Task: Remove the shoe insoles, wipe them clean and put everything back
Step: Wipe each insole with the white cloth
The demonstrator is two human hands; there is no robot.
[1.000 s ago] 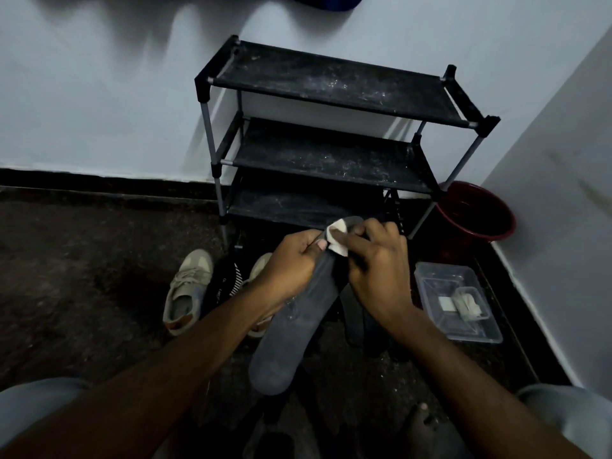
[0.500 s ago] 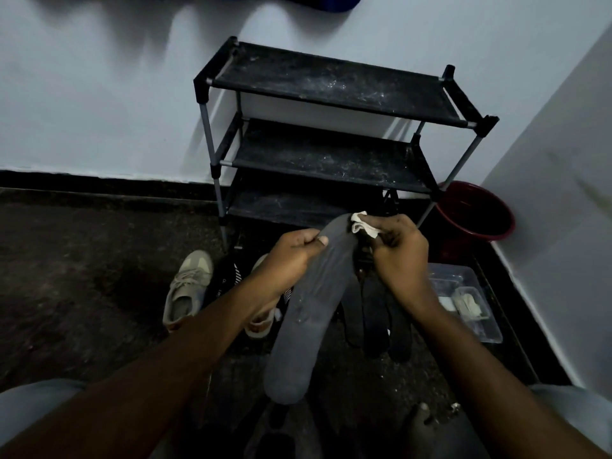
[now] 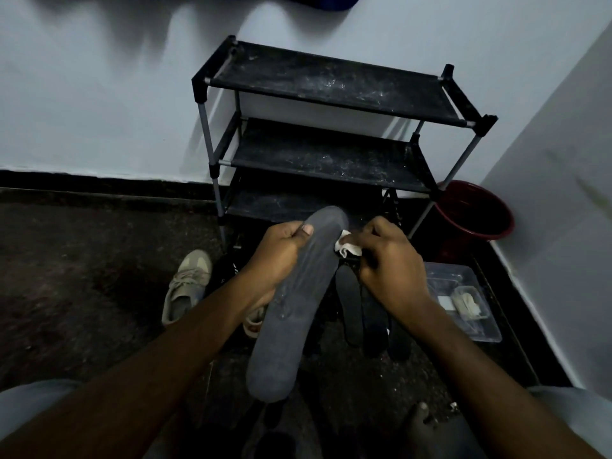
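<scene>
Grey insole (image 3: pixel 291 313) hangs in mid-air above the floor, toe up — the left hand (image 3: pixel 275 256) clamps its left edge to steady it, thumb on top. The right hand (image 3: pixel 387 263) pinches a white wipe (image 3: pixel 347 247) against the right edge — presumably to scrub there.

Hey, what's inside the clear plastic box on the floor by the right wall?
Inside the clear box, a small tub holds pale crumpled material beside a flat white piece. The right forearm covers its near-left corner.
</scene>
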